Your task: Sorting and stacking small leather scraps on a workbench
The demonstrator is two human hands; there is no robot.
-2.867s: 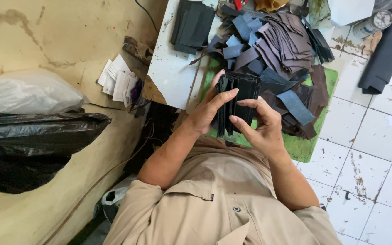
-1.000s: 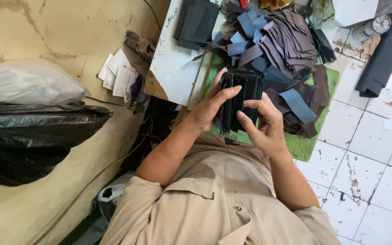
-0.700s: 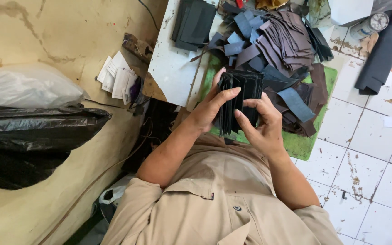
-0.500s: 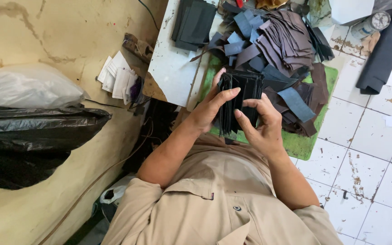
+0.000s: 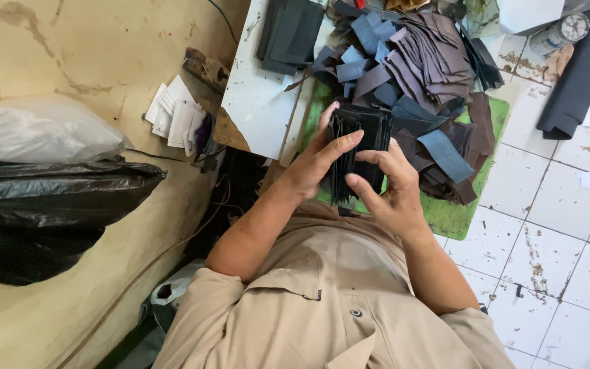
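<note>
Left hand (image 5: 315,164) and right hand (image 5: 390,188), both closed around a black stack (image 5: 358,147) of flat cut pieces held upright between them above the green mat (image 5: 455,215). Behind it, a heap of scraps (image 5: 421,75) in blue, grey and brown; beside that, a white bench (image 5: 261,89) bearing a dark pile (image 5: 288,34). At left, a black bag (image 5: 49,205).
</note>
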